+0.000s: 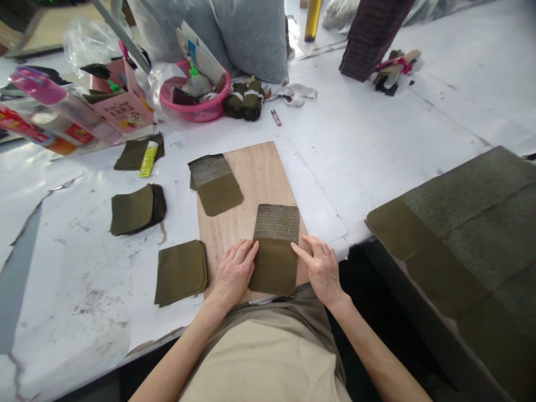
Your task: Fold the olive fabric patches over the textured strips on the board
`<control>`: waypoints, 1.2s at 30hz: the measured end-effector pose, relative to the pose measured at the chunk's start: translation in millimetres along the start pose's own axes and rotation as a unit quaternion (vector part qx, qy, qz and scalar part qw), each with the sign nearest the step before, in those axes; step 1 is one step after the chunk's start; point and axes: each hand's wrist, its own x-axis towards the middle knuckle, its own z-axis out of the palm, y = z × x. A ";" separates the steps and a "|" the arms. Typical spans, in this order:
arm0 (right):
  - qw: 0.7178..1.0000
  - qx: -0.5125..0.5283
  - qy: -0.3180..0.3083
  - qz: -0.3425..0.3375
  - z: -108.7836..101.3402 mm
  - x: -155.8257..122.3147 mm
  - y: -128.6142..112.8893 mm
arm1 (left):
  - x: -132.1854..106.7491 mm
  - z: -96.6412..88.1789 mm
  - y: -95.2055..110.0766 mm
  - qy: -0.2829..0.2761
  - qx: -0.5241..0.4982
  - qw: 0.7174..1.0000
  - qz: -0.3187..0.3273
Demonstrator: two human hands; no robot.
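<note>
An olive-green fabric piece (274, 251) with a grey woven upper part lies on a thin wooden board (255, 178) in front of me. My left hand (233, 272) presses flat on its left edge, fingers together. My right hand (320, 267) touches its right edge with the fingertips. Neither hand grips anything. A second, similar piece (215, 184) lies further up the board on the left.
Stacks of olive fabric squares (181, 272) (136, 209) (136, 153) lie left of the board, with a yellow tube (148, 159). A pink basin (196, 97), boxes and small snips (276, 117) stand at the back. A large olive sheet (464, 223) covers the right.
</note>
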 end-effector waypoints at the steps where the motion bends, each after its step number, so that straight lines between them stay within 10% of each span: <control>1: 1.000 0.002 0.000 0.000 -0.9 -1.3 1.0 | -1.5 0.4 -1.7 0.008 -0.004 1.000 -0.008; 8: 0.997 0.049 0.040 0.045 -11.2 4.2 -6.4 | -4.7 3.1 -1.8 0.060 -0.057 0.995 -0.058; 30: 0.994 0.040 -0.099 -0.021 -3.5 55.4 -35.2 | -3.9 0.3 -1.8 0.070 -0.082 0.992 -0.061; 36: 0.983 0.156 -0.092 -0.031 -11.7 45.8 -33.7 | 20.3 -8.2 11.4 0.066 -0.078 0.994 0.036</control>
